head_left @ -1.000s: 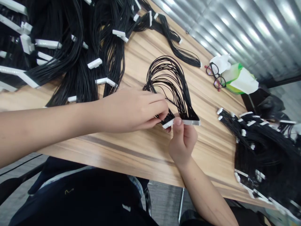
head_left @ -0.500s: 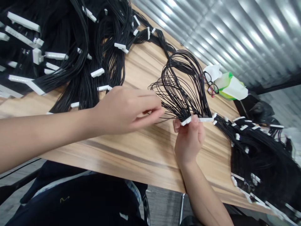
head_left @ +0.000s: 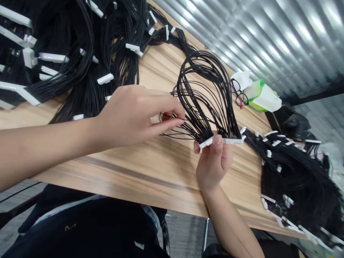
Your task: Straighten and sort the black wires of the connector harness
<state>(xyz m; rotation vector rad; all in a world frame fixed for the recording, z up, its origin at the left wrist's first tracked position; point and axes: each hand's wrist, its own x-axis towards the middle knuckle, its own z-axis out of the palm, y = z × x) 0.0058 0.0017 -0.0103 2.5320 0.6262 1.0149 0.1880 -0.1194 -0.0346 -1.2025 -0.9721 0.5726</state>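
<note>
My right hand (head_left: 213, 161) grips the two white connectors (head_left: 224, 141) of a looped black wire harness (head_left: 205, 93), holding it upright above the wooden table (head_left: 161, 168). My left hand (head_left: 137, 114) is closed in a pinch on a few loose black wires (head_left: 174, 116) that stick out sideways from the harness, just left of the connectors. The loop of wires arches up and away from both hands.
A big heap of black harnesses with white connectors (head_left: 67, 53) covers the table's far left. Another pile (head_left: 295, 172) lies at the right. Glasses (head_left: 239, 95), a crumpled tissue and a green-white packet (head_left: 263, 96) sit by the corrugated metal wall (head_left: 282, 36).
The harness was lifted off the table and stood upright in my right hand. My left hand let go near the connector and now pinches stray wires further left.
</note>
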